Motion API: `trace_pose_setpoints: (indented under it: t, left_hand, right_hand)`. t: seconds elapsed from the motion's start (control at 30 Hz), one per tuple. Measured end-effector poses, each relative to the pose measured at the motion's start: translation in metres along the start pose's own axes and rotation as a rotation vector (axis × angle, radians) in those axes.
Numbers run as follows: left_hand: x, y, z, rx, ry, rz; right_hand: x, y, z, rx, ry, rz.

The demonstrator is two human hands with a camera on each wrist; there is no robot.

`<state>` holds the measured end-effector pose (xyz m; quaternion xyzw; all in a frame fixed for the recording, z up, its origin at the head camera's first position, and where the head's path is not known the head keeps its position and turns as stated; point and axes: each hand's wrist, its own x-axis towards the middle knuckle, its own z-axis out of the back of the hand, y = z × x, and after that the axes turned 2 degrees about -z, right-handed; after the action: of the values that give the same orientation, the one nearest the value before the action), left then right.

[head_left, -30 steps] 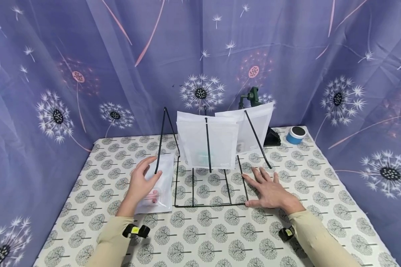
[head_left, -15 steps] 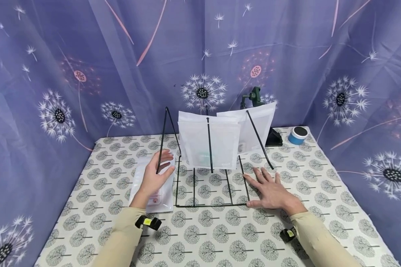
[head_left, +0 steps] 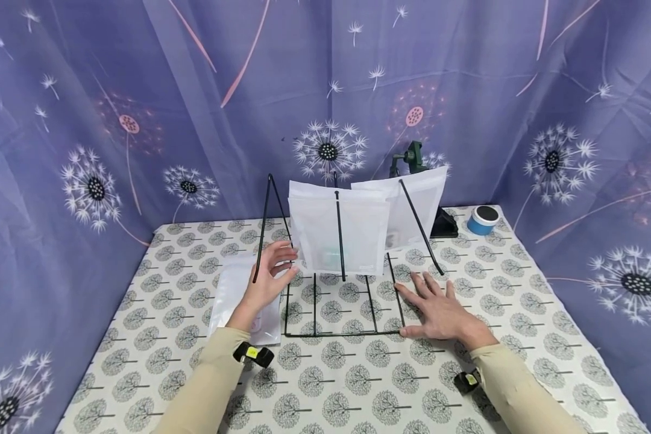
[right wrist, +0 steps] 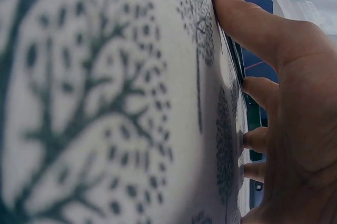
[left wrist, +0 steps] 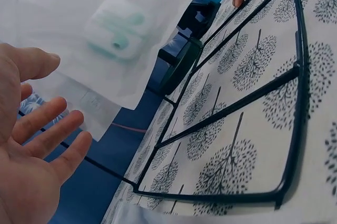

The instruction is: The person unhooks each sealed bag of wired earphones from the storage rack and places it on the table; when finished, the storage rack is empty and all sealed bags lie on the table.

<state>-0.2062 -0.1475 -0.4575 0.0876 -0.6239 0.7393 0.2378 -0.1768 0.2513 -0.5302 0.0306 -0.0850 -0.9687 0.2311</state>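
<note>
My left hand (head_left: 266, 283) is beside the left edge of the hanging white pouches (head_left: 314, 232), fingers apart and slightly bent, holding nothing. In the left wrist view, the thumb and fingers (left wrist: 58, 129) spread in front of a pouch with a pale green-and-white item (left wrist: 118, 29) inside. These pouches hang on the middle arm of a black wire rack (head_left: 331, 334). With spread fingers, my right hand (head_left: 436, 310) rests on the table at the rack's right front corner. Another white pouch (head_left: 230, 295), pink contents partly visible, lies flat beneath my left forearm.
A further white pouch (head_left: 425, 199) hangs on the rack's right arm. The left arm of the rack (head_left: 263, 229) rises beside my left hand. Behind stand a dark green clamp-like stand (head_left: 412, 157) and a blue round tub (head_left: 483, 222). Purple curtains (head_left: 239, 132) enclose the patterned tabletop (head_left: 168, 374).
My left hand has moved right from above the flat pouch, past the rack's left arm, to the edge of the hanging pouches. The right hand has stayed put.
</note>
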Motion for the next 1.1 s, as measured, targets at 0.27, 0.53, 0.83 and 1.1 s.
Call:
trace_pose_setpoints:
  t: [0.27,0.53,0.83,1.1]
  left_hand:
    - [0.007,-0.001,-0.007,-0.044,0.014,0.057]
    - [0.01,0.003,-0.012,-0.047,0.042,0.116]
    - [0.014,0.01,-0.02,-0.099,0.054,0.129]
    - [0.014,0.01,-0.033,-0.09,0.045,0.126]
  right_hand:
    - [0.0,0.0,0.002,-0.006,0.012,-0.003]
    - [0.001,0.0,0.001,0.001,0.014,-0.002]
    - [0.0,0.0,0.001,0.0,0.015,-0.005]
    - [0.0,-0.001,0.001,0.003,0.026,-0.005]
